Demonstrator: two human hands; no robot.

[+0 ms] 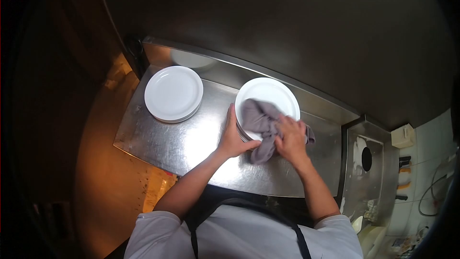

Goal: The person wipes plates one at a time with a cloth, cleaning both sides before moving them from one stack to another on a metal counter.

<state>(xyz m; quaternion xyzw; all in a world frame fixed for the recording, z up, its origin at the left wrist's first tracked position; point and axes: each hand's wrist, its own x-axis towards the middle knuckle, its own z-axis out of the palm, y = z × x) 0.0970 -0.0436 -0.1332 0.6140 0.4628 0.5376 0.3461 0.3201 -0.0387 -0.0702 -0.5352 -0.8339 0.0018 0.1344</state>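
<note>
A stack of white plates (268, 86) stands on the steel counter (191, 134), right of its middle. My left hand (233, 136) grips the near left side of this stack, thumb and fingers spread around the rim. In my right hand (291, 139) is a grey-purple cloth (261, 117), bunched up and pressed over the top plate's face. One end of the cloth hangs past the near rim, and another sticks out right of my fingers. A second stack of white plates (173, 93) sits at the left end of the counter, apart from both hands.
A raised steel ledge (249, 67) runs along the back of the counter below a dark wall. To the right is a steel sink unit (371, 163) with a round dark opening. A white box (402, 135) and several dark-handled and yellow-handled tools (405, 177) are beyond it.
</note>
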